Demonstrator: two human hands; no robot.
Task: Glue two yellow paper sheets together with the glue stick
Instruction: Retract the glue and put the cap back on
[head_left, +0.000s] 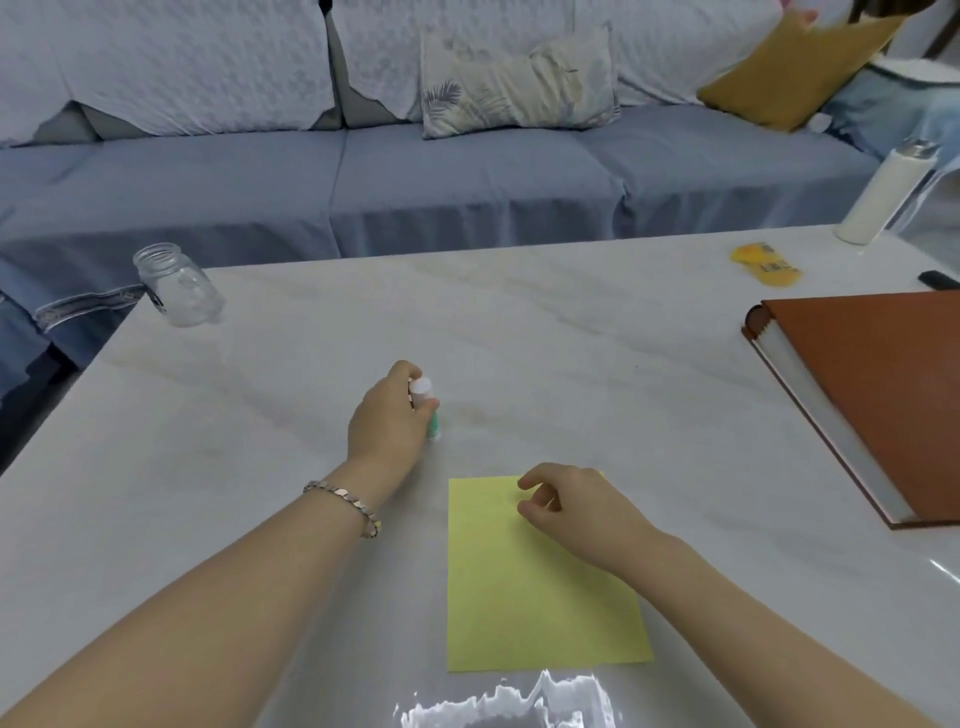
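Our left hand (389, 415) grasps the glue stick (427, 408), upright on the marble surface (545, 338), just beyond the yellow paper (519, 597). Our right hand (576, 506) rests loosely curled on the paper's far right corner, grasping nothing. Whether one sheet or two lie there, we cannot tell. Bare surface lies open to the left and beyond the glue stick. A clear glass jar (179, 288), apparently holding nothing, stands at the far left edge. A brown book (872, 400) occupies the right edge; a white bottle (883, 195) stands at the far right corner.
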